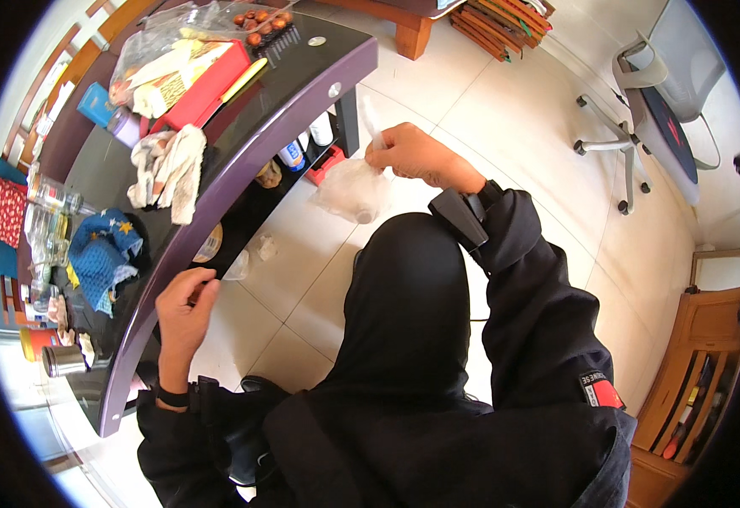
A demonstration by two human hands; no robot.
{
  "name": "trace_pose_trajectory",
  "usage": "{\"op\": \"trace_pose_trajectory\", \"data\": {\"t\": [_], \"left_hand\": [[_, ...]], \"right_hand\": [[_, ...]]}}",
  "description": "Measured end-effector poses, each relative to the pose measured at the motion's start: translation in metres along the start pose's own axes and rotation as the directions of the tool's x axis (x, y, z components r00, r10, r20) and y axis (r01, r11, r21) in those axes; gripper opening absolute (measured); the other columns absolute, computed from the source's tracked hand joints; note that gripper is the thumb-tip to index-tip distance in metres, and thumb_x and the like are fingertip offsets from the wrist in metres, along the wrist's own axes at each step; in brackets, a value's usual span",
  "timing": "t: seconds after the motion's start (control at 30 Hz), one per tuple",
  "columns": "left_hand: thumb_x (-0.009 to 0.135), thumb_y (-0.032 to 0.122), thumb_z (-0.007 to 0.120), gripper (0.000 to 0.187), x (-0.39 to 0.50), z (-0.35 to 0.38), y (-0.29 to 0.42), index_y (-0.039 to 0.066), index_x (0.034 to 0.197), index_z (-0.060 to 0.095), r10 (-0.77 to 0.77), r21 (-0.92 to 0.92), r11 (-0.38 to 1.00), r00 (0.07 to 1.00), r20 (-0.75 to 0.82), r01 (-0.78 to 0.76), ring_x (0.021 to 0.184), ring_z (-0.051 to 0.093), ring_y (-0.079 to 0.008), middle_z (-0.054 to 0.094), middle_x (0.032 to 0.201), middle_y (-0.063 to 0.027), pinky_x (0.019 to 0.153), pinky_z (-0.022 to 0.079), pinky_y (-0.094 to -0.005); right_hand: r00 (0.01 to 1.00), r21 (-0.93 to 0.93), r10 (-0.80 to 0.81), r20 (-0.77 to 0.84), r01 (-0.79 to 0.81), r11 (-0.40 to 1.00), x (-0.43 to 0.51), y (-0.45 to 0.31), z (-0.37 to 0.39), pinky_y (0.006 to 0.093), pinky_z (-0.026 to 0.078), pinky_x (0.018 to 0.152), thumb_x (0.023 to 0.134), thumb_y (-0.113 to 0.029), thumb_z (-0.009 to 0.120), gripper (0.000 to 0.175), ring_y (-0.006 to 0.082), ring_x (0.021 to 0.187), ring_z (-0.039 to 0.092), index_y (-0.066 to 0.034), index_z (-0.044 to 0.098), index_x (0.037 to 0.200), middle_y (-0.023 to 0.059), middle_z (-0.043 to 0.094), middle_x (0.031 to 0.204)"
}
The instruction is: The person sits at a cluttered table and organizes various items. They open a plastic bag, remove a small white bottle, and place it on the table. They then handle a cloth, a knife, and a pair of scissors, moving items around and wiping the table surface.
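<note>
My right hand pinches the top of a translucent plastic bag, which hangs over the tiled floor with something small in its lower end. Its handle or edge sticks up above my fingers. My left hand is beside the purple table edge, fingers curled and thumb apart, holding nothing that I can see. Just past its fingertips, a clear plastic piece lies by the low black shelf. A crumpled clear wrapper is on the floor nearby.
On the black tabletop are a red box, a whitish cloth, a blue knitted item, glass jars and a metal canister. The shelf below holds bottles. An office chair stands at right, a wooden cabinet lower right.
</note>
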State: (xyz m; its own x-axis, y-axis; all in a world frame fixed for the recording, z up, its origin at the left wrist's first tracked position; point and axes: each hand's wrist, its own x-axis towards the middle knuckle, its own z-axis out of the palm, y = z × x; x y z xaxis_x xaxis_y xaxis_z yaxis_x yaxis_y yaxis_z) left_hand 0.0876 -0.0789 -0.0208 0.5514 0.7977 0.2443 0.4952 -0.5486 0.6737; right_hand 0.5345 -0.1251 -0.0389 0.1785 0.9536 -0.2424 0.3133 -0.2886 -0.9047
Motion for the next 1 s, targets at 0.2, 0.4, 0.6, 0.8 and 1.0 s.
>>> {"op": "trace_pose_trajectory", "data": {"t": [0.2,0.4,0.6,0.8,1.0], "left_hand": [[0.089,0.001,0.079,0.014,0.047,-0.005,0.009,-0.001,0.099,0.070,0.193,0.220,0.961,0.976,-0.102,-0.167,0.069,0.058,-0.0107,0.069,0.093,-0.0069,0.061,0.046,-0.0240],[0.090,0.004,0.078,0.014,0.075,-0.002,-0.014,0.002,0.089,0.064,0.231,0.451,0.875,0.970,-0.071,-0.175,0.066,0.052,-0.0166,0.061,0.085,-0.0067,0.059,0.042,-0.0295],[0.088,0.002,0.078,0.017,0.078,0.004,-0.037,0.003,0.086,0.061,0.289,0.516,0.818,0.957,0.013,-0.254,0.064,0.048,-0.0194,0.056,0.081,-0.0069,0.058,0.039,-0.0316],[0.085,0.003,0.080,0.025,0.084,-0.002,-0.047,0.005,0.080,0.055,0.271,0.499,0.829,0.962,0.038,-0.253,0.061,0.044,-0.0220,0.050,0.074,-0.0067,0.055,0.032,-0.0340],[0.084,0.004,0.077,0.025,0.081,-0.003,-0.051,0.006,0.080,0.052,0.275,0.514,0.815,0.960,0.058,-0.265,0.063,0.046,-0.0257,0.049,0.072,-0.0088,0.057,0.033,-0.0366]], "right_hand": [[0.925,0.188,0.120,-0.361,-0.053,0.981,0.024,0.106,-0.008,0.0333,0.046,0.060,0.090,-0.015,0.070,0.017,0.0155,0.069,0.057,0.0011,0.074,0.092,0.0066,0.066,0.077],[0.822,0.227,0.197,-0.534,-0.085,0.970,0.071,0.153,-0.027,0.0301,0.041,0.057,0.094,-0.014,0.068,0.015,0.0106,0.067,0.050,0.0004,0.072,0.094,0.0012,0.060,0.076],[0.738,0.222,0.131,-0.662,0.026,0.975,0.142,0.166,-0.047,0.0308,0.044,0.061,0.093,-0.016,0.068,0.017,0.0115,0.070,0.056,0.0004,0.073,0.097,0.0028,0.064,0.079],[0.717,0.120,-0.024,-0.697,0.149,0.982,0.229,0.150,-0.059,0.0311,0.047,0.064,0.094,-0.019,0.069,0.021,0.0121,0.074,0.057,-0.0004,0.074,0.103,0.0023,0.066,0.081],[0.902,0.297,-0.067,-0.427,0.210,0.932,0.305,0.133,-0.045,0.0286,0.043,0.060,0.094,-0.012,0.072,0.019,0.0098,0.069,0.051,-0.0020,0.073,0.111,0.0009,0.064,0.082]]}}
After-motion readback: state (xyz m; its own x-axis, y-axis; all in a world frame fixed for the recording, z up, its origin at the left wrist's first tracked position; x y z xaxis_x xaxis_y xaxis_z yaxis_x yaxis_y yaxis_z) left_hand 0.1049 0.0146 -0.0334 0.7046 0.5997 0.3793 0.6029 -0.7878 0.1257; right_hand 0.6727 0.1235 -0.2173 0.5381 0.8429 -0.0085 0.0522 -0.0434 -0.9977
